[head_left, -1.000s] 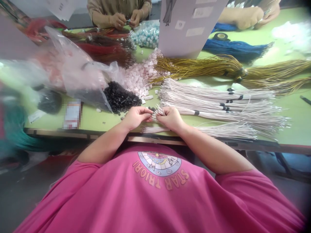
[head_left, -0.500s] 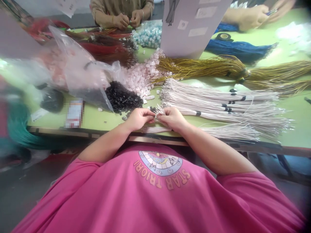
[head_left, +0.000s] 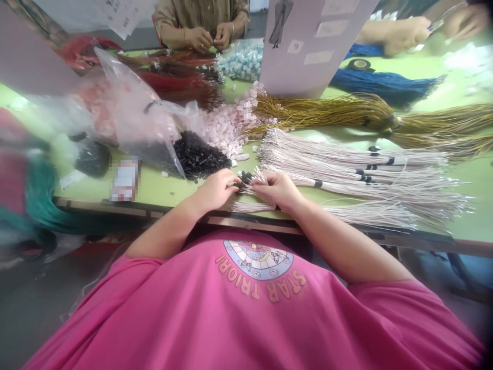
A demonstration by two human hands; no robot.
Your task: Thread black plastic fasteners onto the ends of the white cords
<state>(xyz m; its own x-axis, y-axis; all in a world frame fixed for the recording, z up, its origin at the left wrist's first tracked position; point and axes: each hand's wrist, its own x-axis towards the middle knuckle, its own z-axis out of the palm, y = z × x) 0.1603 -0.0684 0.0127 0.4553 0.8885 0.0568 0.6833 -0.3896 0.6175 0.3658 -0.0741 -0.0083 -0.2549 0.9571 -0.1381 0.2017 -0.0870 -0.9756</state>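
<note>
My right hand [head_left: 278, 189] is closed around a bunch of thin white wires [head_left: 260, 178], their tips fanning out toward my left hand. Just left of those tips is my left hand [head_left: 220, 187], its thumb and index fingertips a little apart, with nothing visible between them. Small black connector housings [head_left: 245, 177] cluster by the wire tips; whether they are attached to them I cannot tell. A larger heap of black housings [head_left: 200, 156] lies beyond my left hand. More white wires [head_left: 250, 206] run flat beneath my hands along the table edge.
Taped bundles of white wire [head_left: 339, 164] lie at right, with yellow wires [head_left: 327, 110] and blue wires [head_left: 385, 85] behind. White connector housings [head_left: 234, 123] and a plastic bag [head_left: 142, 118] are at left. A grey divider [head_left: 304, 56] stands upright. Two other people work across the table.
My left hand has drawn back slightly from the wire tips and its fingertips have parted. My right hand still grips the wires. The whole view has shifted slightly.
</note>
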